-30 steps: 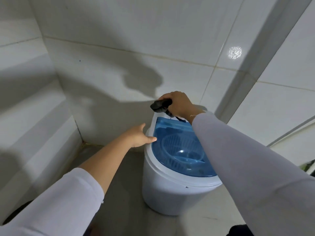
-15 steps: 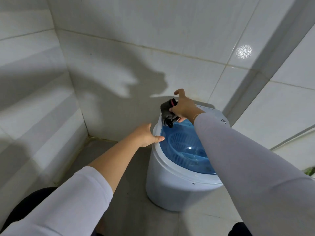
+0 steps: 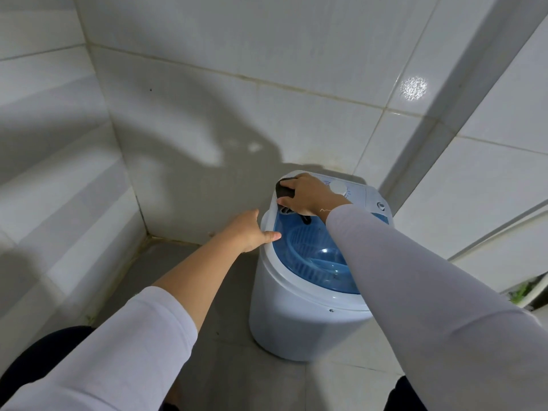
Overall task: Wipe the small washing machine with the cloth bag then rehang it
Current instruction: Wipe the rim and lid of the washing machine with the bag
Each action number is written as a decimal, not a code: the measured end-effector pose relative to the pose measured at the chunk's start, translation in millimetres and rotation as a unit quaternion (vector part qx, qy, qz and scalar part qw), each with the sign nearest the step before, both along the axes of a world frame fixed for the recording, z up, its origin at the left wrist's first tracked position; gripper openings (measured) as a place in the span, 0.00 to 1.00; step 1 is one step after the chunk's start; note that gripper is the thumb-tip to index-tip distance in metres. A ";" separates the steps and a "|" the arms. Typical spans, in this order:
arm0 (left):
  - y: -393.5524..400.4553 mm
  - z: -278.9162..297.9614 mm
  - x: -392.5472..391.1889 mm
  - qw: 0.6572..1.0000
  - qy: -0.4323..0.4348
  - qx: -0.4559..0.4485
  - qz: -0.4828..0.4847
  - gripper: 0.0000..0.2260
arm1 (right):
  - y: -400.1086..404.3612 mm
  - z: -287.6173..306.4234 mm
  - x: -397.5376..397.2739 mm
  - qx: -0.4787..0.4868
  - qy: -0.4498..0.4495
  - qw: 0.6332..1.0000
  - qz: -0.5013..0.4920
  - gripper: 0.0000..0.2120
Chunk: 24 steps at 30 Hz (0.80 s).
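Observation:
The small white washing machine (image 3: 296, 318) with a clear blue lid (image 3: 314, 253) stands on the floor in a tiled corner. My right hand (image 3: 308, 195) presses a bunched black cloth bag (image 3: 284, 189) onto the machine's far left top rim, beside the white control dial (image 3: 338, 187). A dark cord of the bag hangs onto the lid. My left hand (image 3: 250, 232) rests on the left rim with the thumb on the lid's edge; its fingers are hidden behind the rim.
White tiled walls (image 3: 207, 129) close in at the left and behind the machine. A grey tiled floor (image 3: 231, 366) lies in front. A white door frame (image 3: 474, 241) and a bit of green show at the right edge.
My right hand has pushed the cloth bag from the lid's near edge up onto the rear top rim by the dial. The left hand has stayed on the left rim.

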<state>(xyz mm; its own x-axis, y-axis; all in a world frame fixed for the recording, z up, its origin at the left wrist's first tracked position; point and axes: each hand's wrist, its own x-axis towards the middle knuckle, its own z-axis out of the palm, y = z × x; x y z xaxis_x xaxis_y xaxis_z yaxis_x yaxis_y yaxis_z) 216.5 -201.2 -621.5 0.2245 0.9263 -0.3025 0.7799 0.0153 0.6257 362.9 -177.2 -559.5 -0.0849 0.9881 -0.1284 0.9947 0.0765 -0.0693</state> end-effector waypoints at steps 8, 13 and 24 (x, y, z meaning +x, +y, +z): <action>4.2 -8.1 -0.4 0.999 0.031 -0.007 0.011 0.42 | 5.8 -28.5 -13.5 0.069 0.001 0.996 -0.052 0.17; 5.9 -8.9 1.2 0.998 0.053 -0.007 0.017 0.42 | 2.4 -27.7 -13.2 0.105 -0.037 0.993 -0.046 0.16; 6.1 -8.7 2.7 0.996 0.082 0.009 0.023 0.42 | -7.8 -22.2 20.8 0.104 -0.092 0.990 -0.036 0.14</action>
